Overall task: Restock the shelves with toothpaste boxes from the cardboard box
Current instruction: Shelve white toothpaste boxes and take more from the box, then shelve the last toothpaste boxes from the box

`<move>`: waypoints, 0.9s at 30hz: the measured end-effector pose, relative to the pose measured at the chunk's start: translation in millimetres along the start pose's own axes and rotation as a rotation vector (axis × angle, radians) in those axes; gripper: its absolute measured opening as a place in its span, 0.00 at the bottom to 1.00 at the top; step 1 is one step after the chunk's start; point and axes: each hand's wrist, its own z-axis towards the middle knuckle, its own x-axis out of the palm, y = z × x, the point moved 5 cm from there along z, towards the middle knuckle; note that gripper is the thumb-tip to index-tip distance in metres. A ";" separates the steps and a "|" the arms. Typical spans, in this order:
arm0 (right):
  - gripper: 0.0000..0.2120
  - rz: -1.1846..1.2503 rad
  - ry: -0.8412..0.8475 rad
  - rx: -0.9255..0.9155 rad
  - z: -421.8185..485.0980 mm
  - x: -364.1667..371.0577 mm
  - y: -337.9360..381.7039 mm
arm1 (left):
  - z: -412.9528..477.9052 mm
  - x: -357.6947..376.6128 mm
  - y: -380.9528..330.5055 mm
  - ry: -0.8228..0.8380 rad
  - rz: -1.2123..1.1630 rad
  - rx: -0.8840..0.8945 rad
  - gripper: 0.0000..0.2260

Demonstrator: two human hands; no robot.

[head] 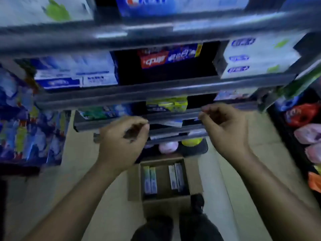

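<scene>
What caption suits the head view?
Left hand and right hand hover empty at grey metal shelves above open brown cardboard box.

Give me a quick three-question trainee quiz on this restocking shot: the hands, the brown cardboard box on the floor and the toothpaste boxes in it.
1. True or false: the left hand grips a toothpaste box.
2. Where does the brown cardboard box sit? A) on the floor, below the grey metal shelves; B) on the top shelf; C) on a trolley.
3. How many long toothpaste boxes show inside the cardboard box?
Key: 1 false, it and the right hand hold nothing; 2 A; 3 four, in two pairs.
</scene>
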 end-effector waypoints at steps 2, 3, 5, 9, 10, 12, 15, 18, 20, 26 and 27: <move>0.08 -0.028 0.131 0.156 -36.3 28.7 -65.4 | -60.4 35.5 52.4 0.100 -0.038 -0.257 0.04; 0.10 -0.031 0.193 0.234 -54.2 41.6 -94.3 | -90.4 50.7 78.1 0.146 -0.047 -0.401 0.04; 0.11 -0.038 0.329 0.405 -96.7 71.7 -163.6 | -161.1 86.3 134.3 0.249 -0.015 -0.658 0.10; 0.12 -0.064 0.498 0.683 -181.1 126.8 -294.3 | -290.1 153.7 227.5 0.439 0.161 -1.046 0.12; 0.12 -0.074 0.530 0.733 -198.7 140.7 -324.3 | -313.8 173.1 247.9 0.489 0.216 -1.112 0.08; 0.10 -0.071 0.573 0.845 -235.1 166.5 -381.9 | -360.1 215.3 291.8 0.667 0.388 -1.179 0.05; 0.04 -0.078 0.616 0.961 -278.4 200.4 -452.0 | -416.1 279.4 356.4 0.874 0.526 -1.200 0.18; 0.06 -0.042 0.606 1.051 -316.8 227.5 -506.2 | -466.7 328.2 418.7 0.871 0.569 -1.271 0.21; 0.08 -0.036 0.618 1.092 -339.0 242.8 -533.6 | -498.9 356.0 461.5 0.830 0.544 -1.365 0.29; 0.08 -0.015 0.649 1.145 -378.3 264.4 -575.8 | -569.7 420.6 552.7 0.715 0.545 -1.549 0.48; 0.09 -0.002 0.642 1.150 -381.1 266.4 -579.0 | -578.7 430.8 561.4 0.726 0.556 -1.563 0.51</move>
